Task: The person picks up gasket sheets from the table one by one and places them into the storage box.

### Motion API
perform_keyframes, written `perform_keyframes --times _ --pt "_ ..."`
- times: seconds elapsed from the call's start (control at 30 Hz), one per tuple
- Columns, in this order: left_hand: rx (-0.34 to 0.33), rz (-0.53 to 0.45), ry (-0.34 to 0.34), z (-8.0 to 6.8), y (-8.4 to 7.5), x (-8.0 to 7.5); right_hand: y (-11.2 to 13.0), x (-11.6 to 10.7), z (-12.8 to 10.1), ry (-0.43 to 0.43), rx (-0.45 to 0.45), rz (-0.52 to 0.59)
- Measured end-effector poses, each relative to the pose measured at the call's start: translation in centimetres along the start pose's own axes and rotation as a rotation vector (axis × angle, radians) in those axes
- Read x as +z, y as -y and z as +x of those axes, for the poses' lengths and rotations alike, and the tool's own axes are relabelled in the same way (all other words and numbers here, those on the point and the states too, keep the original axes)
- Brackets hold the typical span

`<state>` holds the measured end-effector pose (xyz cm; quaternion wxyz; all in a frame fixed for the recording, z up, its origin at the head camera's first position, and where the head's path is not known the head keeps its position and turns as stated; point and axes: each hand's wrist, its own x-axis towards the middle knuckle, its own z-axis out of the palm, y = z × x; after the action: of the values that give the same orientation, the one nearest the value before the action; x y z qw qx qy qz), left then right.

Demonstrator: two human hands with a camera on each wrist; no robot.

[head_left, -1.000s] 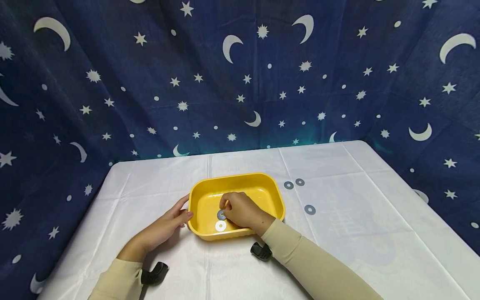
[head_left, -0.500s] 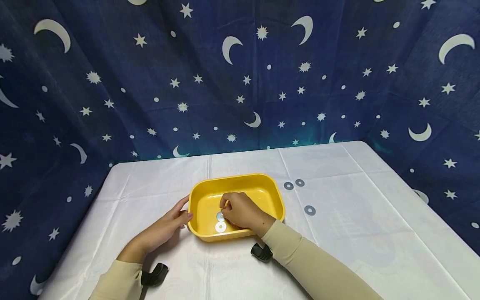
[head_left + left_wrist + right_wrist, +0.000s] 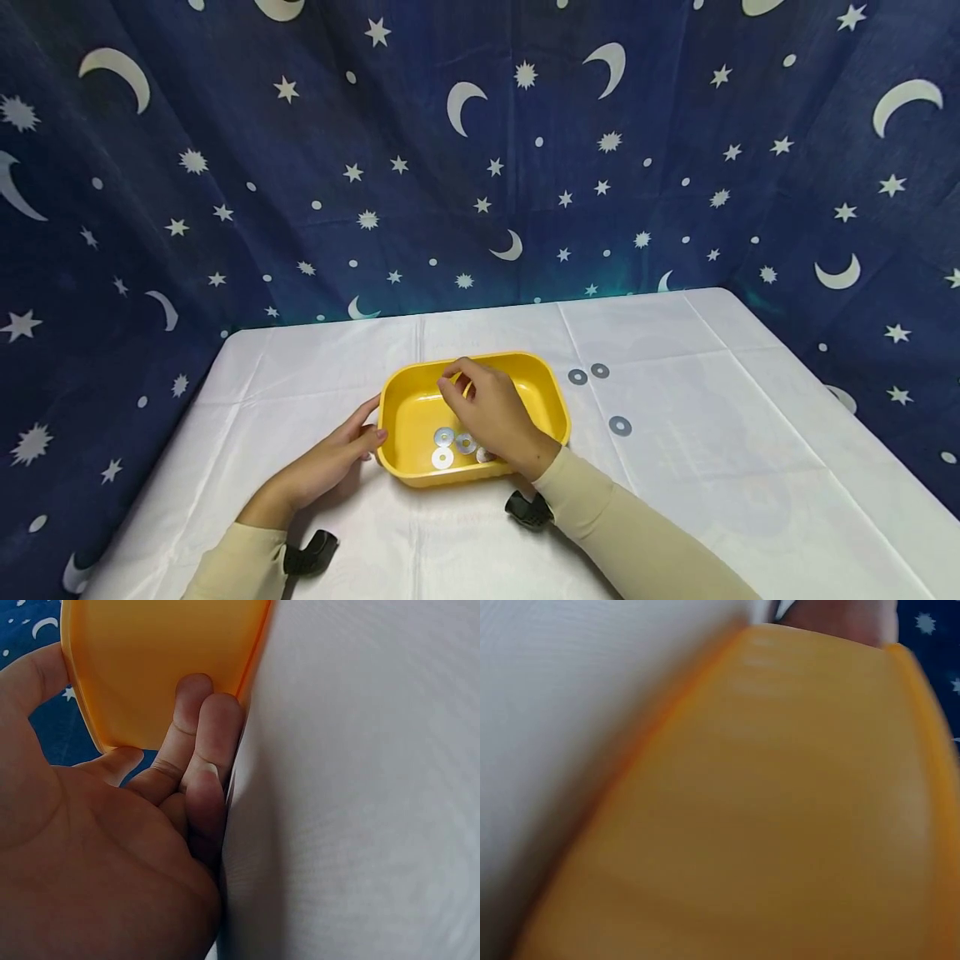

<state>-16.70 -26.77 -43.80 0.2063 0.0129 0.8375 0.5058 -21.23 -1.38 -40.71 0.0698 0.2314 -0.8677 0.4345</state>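
We are looking down at a table (image 3: 675, 517) with a tub (image 3: 551, 408) sitting near its middle, and a curtain (image 3: 480, 167) is hanging behind it. Three washers (image 3: 443, 437) are lying together in the tub's near part. Our left hand (image 3: 330, 462) is resting on the table just left of the tub, touching its left wall. Our right hand (image 3: 491, 412) is hovering above the tub's inside. To the right of the tub, three loose washers (image 3: 577, 377) are lying on the table: two just beside each other farther back, one apart and nearer to us.
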Motion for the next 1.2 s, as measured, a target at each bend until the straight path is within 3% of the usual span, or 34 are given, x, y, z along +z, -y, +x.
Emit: perform_keyframes --times 0.17,0.57,1.2 --pt "0.009 0.004 0.003 0.1 0.0 0.0 0.3 -1.6 -0.6 -0.017 -0.017 0.055" --pt "-0.026 0.026 -0.011 0.0 0.0 0.0 -0.7 -4.4 -2.3 -0.029 -0.111 -0.030" --pt "-0.007 -0.006 -0.005 0.1 0.2 0.1 -3.8 -7.8 -3.3 -0.085 -0.073 -0.059"
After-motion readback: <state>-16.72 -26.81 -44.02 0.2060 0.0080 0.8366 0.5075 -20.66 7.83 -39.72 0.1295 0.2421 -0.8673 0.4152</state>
